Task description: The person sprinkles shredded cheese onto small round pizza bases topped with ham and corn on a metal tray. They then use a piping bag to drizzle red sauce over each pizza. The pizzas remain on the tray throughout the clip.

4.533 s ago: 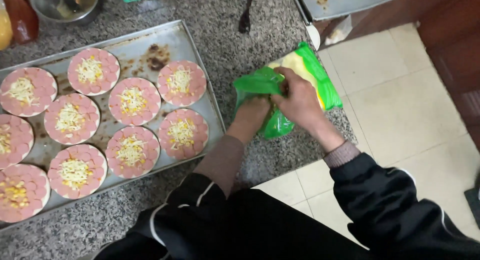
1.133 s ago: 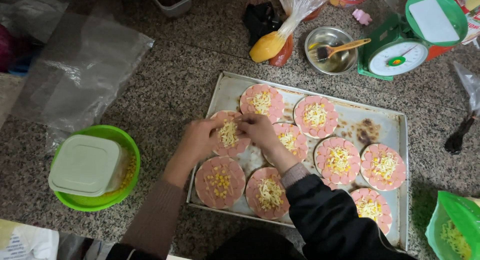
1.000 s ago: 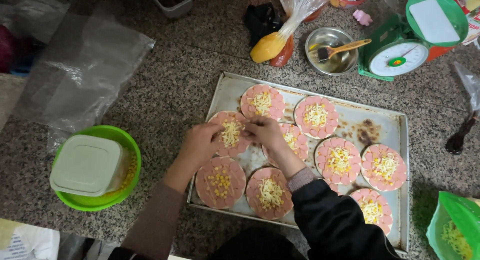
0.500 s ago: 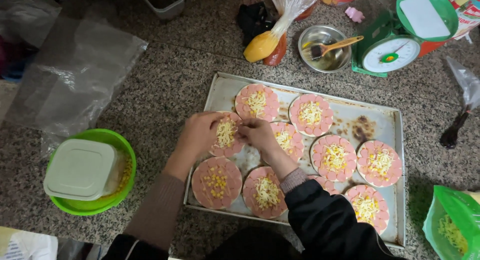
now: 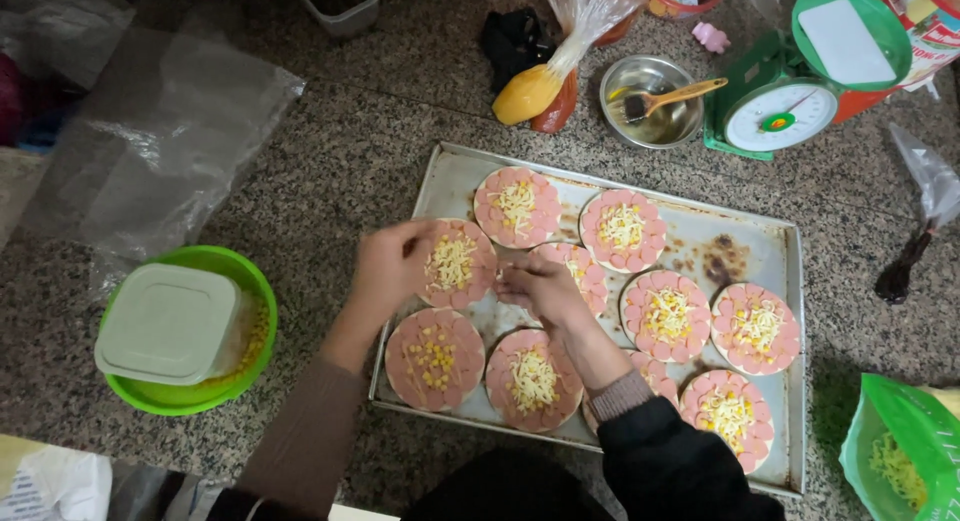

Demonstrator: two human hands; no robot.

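Left hand (image 5: 392, 266) with curled fingers cupping the left edge of a small round pizza (image 5: 455, 264); right hand (image 5: 538, 286) with its grip narrowed, fingertips pinched at the pizza's right edge. Whether the pinch holds any topping cannot be told. The pizza, ringed with pink sausage slices and heaped with shredded cheese at its centre, lies in the left part of a metal baking tray (image 5: 772, 249) on the speckled stone table (image 5: 340, 151), touching or nearly touching its neighbours. The round just below it (image 5: 435, 358) carries corn kernels and no cheese. To work the step well, judging from this layout: steady the base with the cupping hand and keep the sausage ring undisturbed. Left of the tray, a green bowl (image 5: 245, 271) bearing a lidded white box (image 5: 168, 324); at far right, a green bag of cheese (image 5: 895, 446).
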